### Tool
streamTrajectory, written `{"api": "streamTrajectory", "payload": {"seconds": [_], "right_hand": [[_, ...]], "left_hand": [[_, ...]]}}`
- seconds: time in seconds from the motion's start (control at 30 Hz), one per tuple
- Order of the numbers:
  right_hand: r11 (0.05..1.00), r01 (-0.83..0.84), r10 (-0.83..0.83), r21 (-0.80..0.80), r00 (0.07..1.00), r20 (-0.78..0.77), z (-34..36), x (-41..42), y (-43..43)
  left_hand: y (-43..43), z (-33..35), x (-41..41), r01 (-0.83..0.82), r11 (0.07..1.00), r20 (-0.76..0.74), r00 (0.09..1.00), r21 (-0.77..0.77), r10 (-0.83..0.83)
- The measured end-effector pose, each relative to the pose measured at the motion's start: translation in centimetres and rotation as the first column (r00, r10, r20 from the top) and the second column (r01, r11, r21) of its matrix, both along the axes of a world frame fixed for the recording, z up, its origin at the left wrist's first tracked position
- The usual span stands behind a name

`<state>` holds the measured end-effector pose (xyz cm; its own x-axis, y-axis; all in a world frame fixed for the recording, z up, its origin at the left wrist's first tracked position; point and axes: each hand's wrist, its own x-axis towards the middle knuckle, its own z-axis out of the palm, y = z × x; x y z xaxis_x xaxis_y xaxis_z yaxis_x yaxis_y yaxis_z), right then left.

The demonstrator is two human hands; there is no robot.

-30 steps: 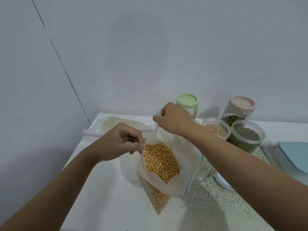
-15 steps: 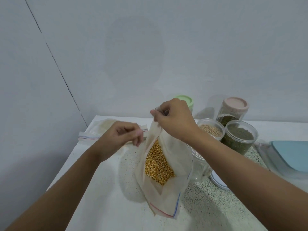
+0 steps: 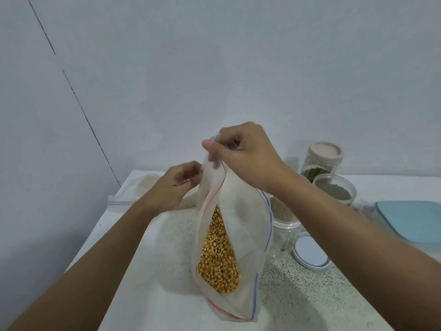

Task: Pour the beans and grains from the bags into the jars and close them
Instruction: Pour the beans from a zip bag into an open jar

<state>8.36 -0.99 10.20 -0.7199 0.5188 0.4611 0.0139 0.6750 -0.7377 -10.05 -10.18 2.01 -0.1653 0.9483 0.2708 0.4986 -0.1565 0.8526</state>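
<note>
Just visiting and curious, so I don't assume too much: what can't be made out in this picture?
Head view only.
- Left hand: blurred beside the bag of yellow kernels; whether it grips the bag is unclear.
- Clear jar: mostly behind the bag and the right forearm; contents unseen.
- Blue-lidded box: cut off by the right edge.
- Flat bag, rear left: partly covered by the left hand; pale contents too blurred.

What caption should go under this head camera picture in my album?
Right hand holds up a zip bag of yellow kernels, left hand beside its top.
</note>
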Motion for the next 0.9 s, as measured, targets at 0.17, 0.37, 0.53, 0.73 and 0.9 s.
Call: {"api": "streamTrajectory", "payload": {"seconds": [0.17,0.37,0.53,0.73,0.9], "right_hand": [[0.999,-0.035,0.035,-0.039,0.999,-0.006,0.3,0.3,0.2],[0.994,-0.100,0.096,-0.046,0.992,-0.081,1.7,-0.2,-0.4],[0.986,-0.144,0.137,-0.090,0.988,-0.077,0.9,-1.4,0.2],[0.984,-0.125,0.117,-0.123,0.991,-0.070,-0.1,-2.0,0.5],[0.985,-0.144,0.140,-0.092,0.989,-0.044,-0.3,-2.0,0.8]], "left_hand": [[-1.3,0.5,-1.0,-0.051,0.998,0.003,0.999,0.042,0.051],[-4.0,2.9,-2.4,-0.087,0.986,-0.141,0.984,0.143,0.108],[-5.1,2.8,-3.0,-0.104,0.989,-0.269,0.954,0.105,0.129],[-6.3,2.0,-3.9,-0.189,0.975,-0.180,0.961,0.119,0.209],[-7.3,0.7,-5.6,-0.167,0.976,-0.178,0.974,-0.137,0.141]]}}
